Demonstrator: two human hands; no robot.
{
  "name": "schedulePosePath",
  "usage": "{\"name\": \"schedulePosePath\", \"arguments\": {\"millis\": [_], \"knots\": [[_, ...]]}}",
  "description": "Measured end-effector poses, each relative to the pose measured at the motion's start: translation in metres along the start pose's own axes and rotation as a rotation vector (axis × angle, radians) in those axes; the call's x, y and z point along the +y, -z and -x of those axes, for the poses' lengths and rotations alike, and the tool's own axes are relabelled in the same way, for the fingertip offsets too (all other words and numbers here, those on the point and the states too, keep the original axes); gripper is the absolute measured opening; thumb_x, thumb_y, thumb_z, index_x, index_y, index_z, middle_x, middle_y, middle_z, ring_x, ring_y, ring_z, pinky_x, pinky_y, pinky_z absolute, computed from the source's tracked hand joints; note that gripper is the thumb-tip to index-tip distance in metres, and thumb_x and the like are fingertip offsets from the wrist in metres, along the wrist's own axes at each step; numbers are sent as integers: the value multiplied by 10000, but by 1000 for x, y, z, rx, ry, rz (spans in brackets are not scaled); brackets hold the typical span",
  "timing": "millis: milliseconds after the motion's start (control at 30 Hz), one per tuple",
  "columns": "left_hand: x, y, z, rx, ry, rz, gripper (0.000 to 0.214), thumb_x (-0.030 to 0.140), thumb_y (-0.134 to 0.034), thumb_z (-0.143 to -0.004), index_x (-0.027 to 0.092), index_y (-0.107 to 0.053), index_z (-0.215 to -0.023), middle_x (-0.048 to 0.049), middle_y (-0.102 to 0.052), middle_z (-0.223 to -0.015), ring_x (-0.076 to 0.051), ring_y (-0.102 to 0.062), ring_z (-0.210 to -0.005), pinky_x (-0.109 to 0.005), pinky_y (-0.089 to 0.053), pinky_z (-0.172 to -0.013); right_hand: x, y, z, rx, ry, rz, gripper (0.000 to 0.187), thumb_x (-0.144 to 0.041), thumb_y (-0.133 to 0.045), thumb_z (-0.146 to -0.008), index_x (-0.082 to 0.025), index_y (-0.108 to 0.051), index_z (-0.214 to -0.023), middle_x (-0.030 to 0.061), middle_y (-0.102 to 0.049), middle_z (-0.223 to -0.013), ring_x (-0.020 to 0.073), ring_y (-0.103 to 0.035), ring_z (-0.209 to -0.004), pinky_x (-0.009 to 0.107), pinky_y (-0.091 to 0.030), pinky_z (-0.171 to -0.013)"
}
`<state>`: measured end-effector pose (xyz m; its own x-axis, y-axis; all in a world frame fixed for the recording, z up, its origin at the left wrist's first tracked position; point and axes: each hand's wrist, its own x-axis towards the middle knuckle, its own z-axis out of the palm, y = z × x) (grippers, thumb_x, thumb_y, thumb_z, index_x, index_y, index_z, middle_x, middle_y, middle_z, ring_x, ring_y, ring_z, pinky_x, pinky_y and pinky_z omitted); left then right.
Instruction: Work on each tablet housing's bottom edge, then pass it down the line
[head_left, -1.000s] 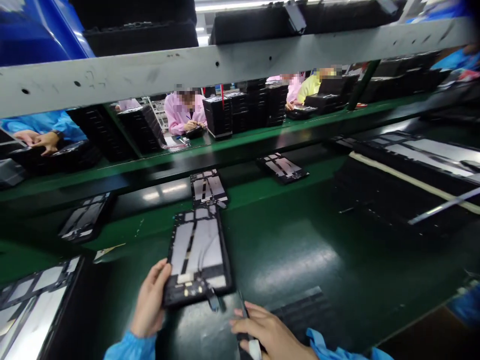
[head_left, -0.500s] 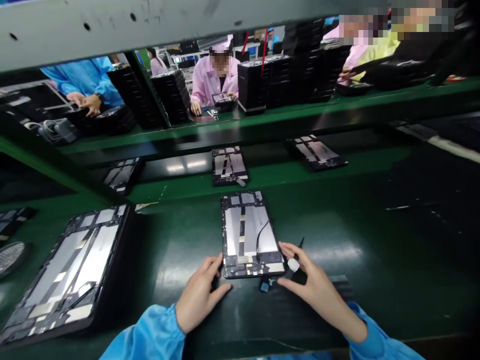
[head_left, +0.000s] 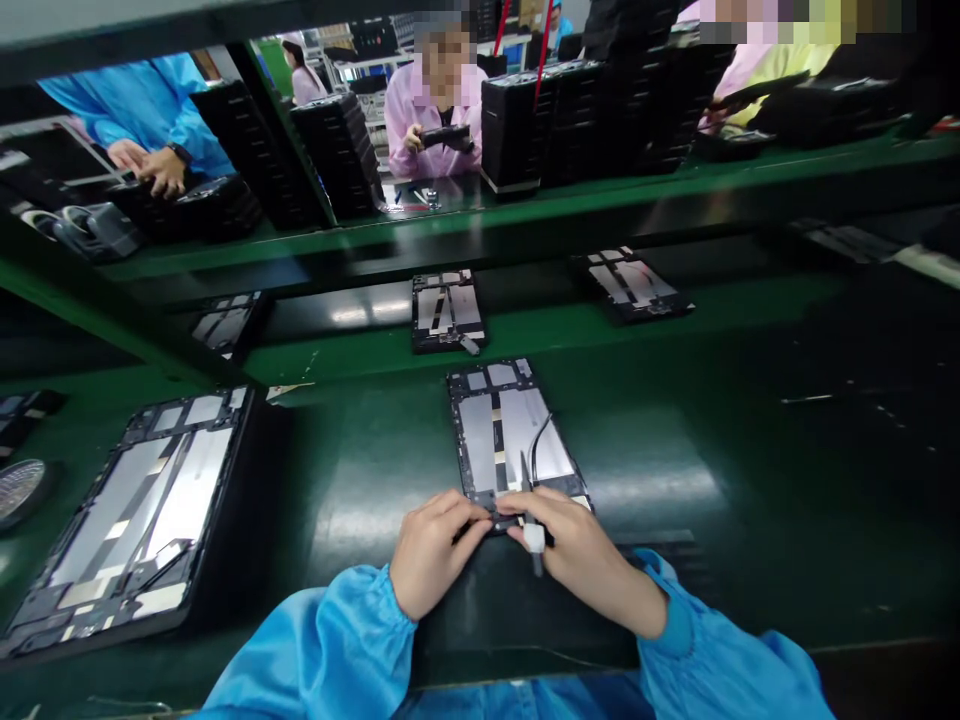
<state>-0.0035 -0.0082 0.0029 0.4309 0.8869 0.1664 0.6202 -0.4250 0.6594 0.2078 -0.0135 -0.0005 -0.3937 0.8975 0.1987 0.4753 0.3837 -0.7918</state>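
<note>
An opened tablet (head_left: 514,425) lies on the green bench in front of me, its silver inner plates and dark flex cable facing up. A thin black cable (head_left: 535,440) curves over its right side. My left hand (head_left: 439,550) has thumb and fingertips pinched together at the tablet's lower left edge; whatever is between them is too small to make out. In my right hand (head_left: 577,550) is a slim dark pointed tool (head_left: 535,560) with a white wrap, its point slanting up over the tablet. My right fingertips meet near the lower edge, close to the left ones, covering that part.
At the left, another opened tablet (head_left: 142,510) rests on a dark stack. More opened tablets (head_left: 448,310) (head_left: 637,283) lie along the back strip. Beyond the green rail (head_left: 390,225) stand tall black stacks (head_left: 510,135), and co-workers sit there. A round clear dish (head_left: 21,490) is at far left.
Both hands have moved inward and closed together over the tablet's lower edge. My right hand has brought the tool from beside the tablet to over it. The tablet has turned slightly.
</note>
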Motion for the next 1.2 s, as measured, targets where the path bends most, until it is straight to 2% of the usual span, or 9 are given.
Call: {"name": "schedulePosePath", "arguments": {"millis": [167,300,367,467,567,667,833,1033,1200], "knots": [[2,-2,0,-43,85,96,136,265,-579,-916,209,-697,-879,-6,-628,-800,-116,-565,-667,-218,-449,-622,-2,-4,-11,-6,-23,-68,256,-96,-592,-881,-226,-645,-1095,30,-729,-888,214,-678,-864,339,-530,-786],[3,-2,0,-92,143,53,90,229,-603,-891,206,-679,-847,2,-603,-793,-117,-557,-662,-219,-440,-612,-3,-5,-9,-6,-49,-100,282,-91,-583,-874,-231,-617,-1116,19,-725,-876,221,-665,-903,352,-504,-832],[3,-2,0,-96,130,5,95,227,-596,-902,207,-663,-837,1,-603,-810,-124,-571,-684,-223,-451,-624,-4,-7,-9,11,-50,-95,313,-69,-555,-869,-234,-605,-1130,19,-716,-879,223,-655,-908,360,-492,-841],[4,-2,6,-69,-38,-186,126,245,-546,-948,216,-659,-898,-14,-611,-847,-152,-593,-744,-244,-466,-644,-3,-11,-9,30,-25,-73,378,-26,-519,-846,-240,-596,-1148,20,-705,-894,217,-641,-901,356,-484,-834],[-2,-1,18,-13,-289,-465,279,189,-387,-1002,218,-639,-1118,-50,-634,-926,-175,-582,-771,-273,-473,-661,-3,-11,-9,21,0,-43,447,13,-515,-798,-244,-600,-1154,20,-706,-912,213,-630,-908,343,-480,-831],[-18,-3,27,95,-447,-602,457,114,-250,-994,204,-567,-1311,-92,-642,-1056,-192,-582,-837,-286,-473,-694,-2,-11,-10,26,-1,-32,485,25,-533,-776,-240,-596,-1178,20,-710,-934,207,-628,-917,329,-473,-848],[-39,-8,31,174,-497,-577,481,161,-262,-995,248,-530,-1385,-95,-656,-1108,-205,-582,-877,-296,-476,-718,0,-13,-12,18,-13,-24,530,35,-552,-735,-246,-611,-1180,21,-703,-949,218,-621,-927,333,-469,-854],[-43,-6,29,122,-498,-542,454,168,-312,-982,276,-571,-1340,-72,-662,-1150,-213,-578,-924,-313,-499,-747,-1,-9,-13,9,-26,-69,502,32,-531,-765,-240,-612,-1179,17,-714,-916,213,-631,-929,326,-481,-861],[-43,-8,25,93,-526,-550,478,162,-285,-988,281,-533,-1379,-83,-662,-1108,-212,-574,-885,-327,-486,-744,-3,-4,-18,-42,-37,-27,519,22,-541,-755,-254,-625,-1186,22,-725,-978,217,-646,-960,324,-487,-874]]}}
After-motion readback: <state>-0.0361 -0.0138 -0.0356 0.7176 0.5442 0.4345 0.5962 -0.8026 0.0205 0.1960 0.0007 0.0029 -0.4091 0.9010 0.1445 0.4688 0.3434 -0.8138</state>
